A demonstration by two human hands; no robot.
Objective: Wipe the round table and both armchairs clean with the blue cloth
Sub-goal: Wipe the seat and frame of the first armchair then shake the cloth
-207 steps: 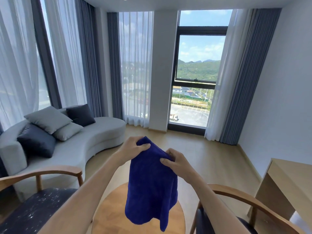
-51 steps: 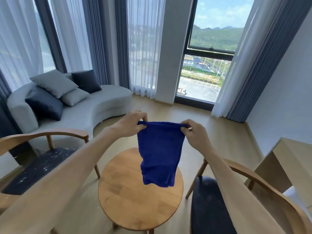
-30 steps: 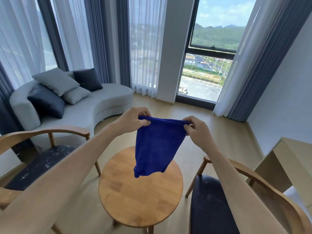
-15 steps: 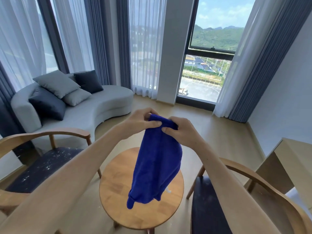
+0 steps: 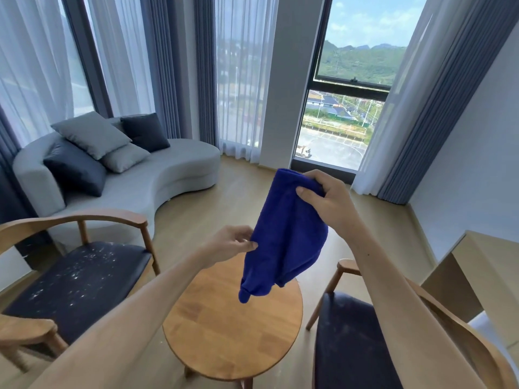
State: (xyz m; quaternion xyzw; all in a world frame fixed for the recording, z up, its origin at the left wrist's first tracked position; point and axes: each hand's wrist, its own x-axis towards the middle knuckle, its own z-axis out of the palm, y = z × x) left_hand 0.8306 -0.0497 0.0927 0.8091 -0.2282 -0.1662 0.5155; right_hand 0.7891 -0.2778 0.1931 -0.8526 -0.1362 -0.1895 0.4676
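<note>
I count two armchairs: left armchair (image 5: 75, 279), then my left hand (image 5: 230, 245) pinching the one blue cloth (image 5: 283, 234) above the one round table (image 5: 233, 327); my right hand (image 5: 328, 200) grips its top; right armchair (image 5: 354, 346).

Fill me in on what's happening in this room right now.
A person stands over a round wooden table holding a deep blue cloth in the air above it. The right hand grips the cloth's top; the left hand pinches its side edge lower down. The cloth touches neither the table nor the chairs. The dark seat of the left wooden armchair carries white specks; the right wooden armchair stands at the table's other side.
</note>
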